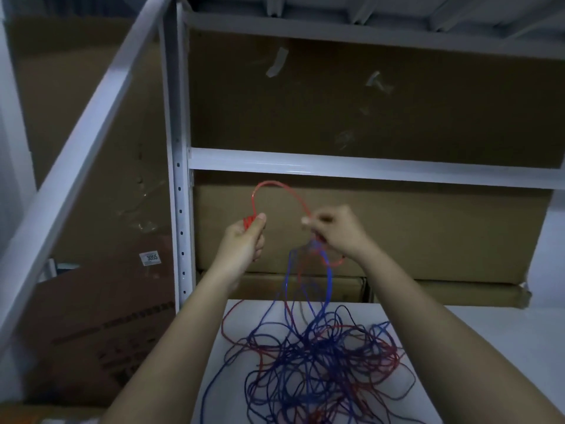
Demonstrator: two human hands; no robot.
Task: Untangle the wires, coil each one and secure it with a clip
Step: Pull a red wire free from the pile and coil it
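A red wire [276,187] arches between my two raised hands. My left hand [244,240] is closed around a small bunch of red turns at the arch's left end. My right hand [334,231] pinches the red wire at the arch's right end, where a blue wire [328,280] also hangs. Both strands drop into a tangled pile of red and blue wires [318,362] on the white table [458,347] below. No clip is visible.
A white metal shelf rack [183,179] stands right behind the table, with large cardboard boxes [397,234] on its shelves. More cardboard boxes [91,332] lean at the left, one with a label reading 3055. A slanted white beam [76,166] crosses the left side.
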